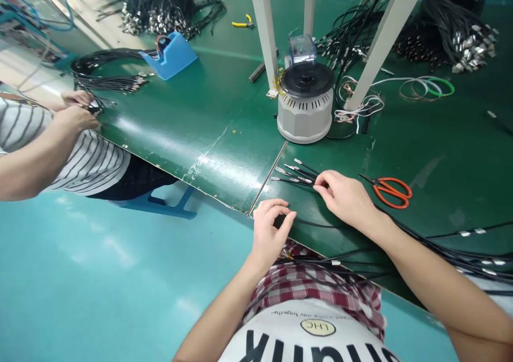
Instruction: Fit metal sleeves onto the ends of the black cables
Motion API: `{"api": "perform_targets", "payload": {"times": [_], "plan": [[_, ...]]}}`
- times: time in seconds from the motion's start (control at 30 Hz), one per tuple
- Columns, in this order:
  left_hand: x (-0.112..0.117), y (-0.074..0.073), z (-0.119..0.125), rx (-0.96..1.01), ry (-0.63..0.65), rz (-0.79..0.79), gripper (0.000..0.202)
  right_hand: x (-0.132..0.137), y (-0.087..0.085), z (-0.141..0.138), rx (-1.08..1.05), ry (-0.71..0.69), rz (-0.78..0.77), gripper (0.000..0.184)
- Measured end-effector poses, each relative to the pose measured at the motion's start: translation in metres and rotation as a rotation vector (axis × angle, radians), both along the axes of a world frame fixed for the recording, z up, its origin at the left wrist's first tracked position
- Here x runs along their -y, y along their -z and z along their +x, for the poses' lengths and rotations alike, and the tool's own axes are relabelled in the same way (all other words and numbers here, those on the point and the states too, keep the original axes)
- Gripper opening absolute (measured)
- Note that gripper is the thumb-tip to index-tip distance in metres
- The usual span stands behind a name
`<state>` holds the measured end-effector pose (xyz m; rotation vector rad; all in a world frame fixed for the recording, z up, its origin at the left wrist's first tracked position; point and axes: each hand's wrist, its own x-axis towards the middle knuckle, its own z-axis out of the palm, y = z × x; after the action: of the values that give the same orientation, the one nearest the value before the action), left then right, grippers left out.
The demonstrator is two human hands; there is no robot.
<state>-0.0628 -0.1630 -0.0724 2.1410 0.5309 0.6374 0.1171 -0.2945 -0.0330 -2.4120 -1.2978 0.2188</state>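
Note:
With thumb and fingers pinched, my left hand [269,232] holds the end of a single black cable [316,224] at the table's front edge; the tip is hidden by the fingers. My right hand [348,197] is closed on a small bunch of black cables [298,174], whose silvery metal ends fan out to the left just above the green table top. Right of that hand lie orange-handled scissors [393,191], their handles apart. More black cables [441,244] with white tags run under my right forearm and across my lap.
A grey round tape dispenser [305,105] stands beyond my hands, between white posts [262,25]. Cable heaps [460,30] lie at the back right. A blue tape holder [172,57] and yellow-handled pliers [243,23] are further left. A co-worker's hands [78,110] handle cables at far left.

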Motion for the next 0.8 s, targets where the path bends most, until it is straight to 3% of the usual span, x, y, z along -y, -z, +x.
{"api": "perform_targets", "payload": {"times": [0.07, 0.13, 0.23, 0.27, 0.3, 0.43, 0.57, 0.7, 0.8], "plan": [[-0.001, -0.005, -0.004, -0.113, -0.020, 0.192, 0.014, 0.003, -0.010, 0.002, -0.200, -0.057, 0.052, 0.018], [-0.003, -0.016, -0.009, -0.246, 0.103, 0.281, 0.018, 0.006, -0.019, 0.005, -0.340, -0.142, 0.070, 0.020], [-0.007, -0.038, -0.012, -0.449, 0.478, 0.185, 0.011, 0.011, -0.029, 0.008, -0.553, -0.236, -0.009, 0.023], [-0.008, -0.044, -0.010, -0.460, 0.540, 0.102, 0.011, 0.012, -0.031, 0.009, -0.633, -0.258, -0.047, 0.025], [-0.009, -0.049, -0.007, -0.421, 0.538, 0.010, 0.012, 0.013, -0.033, 0.009, -0.700, -0.276, -0.075, 0.027], [-0.013, -0.055, 0.020, 0.028, 0.178, -0.424, 0.034, 0.011, -0.030, 0.007, -0.788, -0.338, -0.087, 0.030], [-0.010, -0.047, 0.038, 0.198, 0.237, -0.840, 0.036, 0.006, -0.017, 0.009, -0.648, -0.310, -0.032, 0.037], [-0.008, -0.038, 0.037, 0.171, 0.276, -0.943, 0.037, 0.005, -0.012, 0.012, -0.394, -0.125, 0.154, 0.031], [-0.011, -0.033, 0.035, 0.151, 0.308, -0.947, 0.036, 0.000, -0.016, 0.004, -0.571, -0.092, 0.263, 0.029]]}}
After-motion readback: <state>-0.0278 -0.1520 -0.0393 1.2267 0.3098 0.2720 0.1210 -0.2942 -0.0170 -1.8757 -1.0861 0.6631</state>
